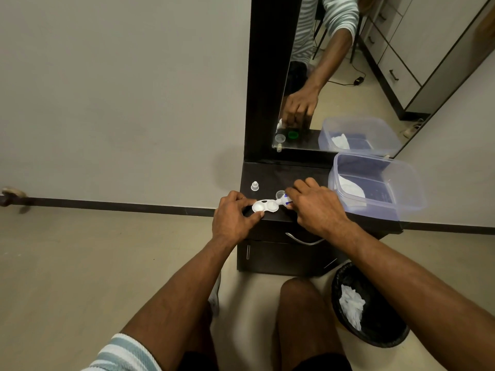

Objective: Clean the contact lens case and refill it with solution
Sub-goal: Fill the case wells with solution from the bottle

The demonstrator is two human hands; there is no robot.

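A white contact lens case (264, 206) with two round wells lies near the front edge of the dark cabinet top (270, 174). My left hand (233, 216) pinches the case's left well between thumb and fingers. My right hand (316, 207) grips a small white solution bottle (284, 201) with blue print, tilted so its nozzle points down at the right well. A clear round lid (280, 194) rests just behind the case. The bottle's small clear cap (254, 185) stands further left. Most of the bottle is hidden inside my fist.
A clear plastic box (401, 180) with a crumpled tissue (349, 186) inside stands on the cabinet's right side. A mirror (348, 76) rises behind. On the floor at the right sits a black-lined bin (380, 333) holding tissues. My knees are below the cabinet's drawer handle (304, 240).
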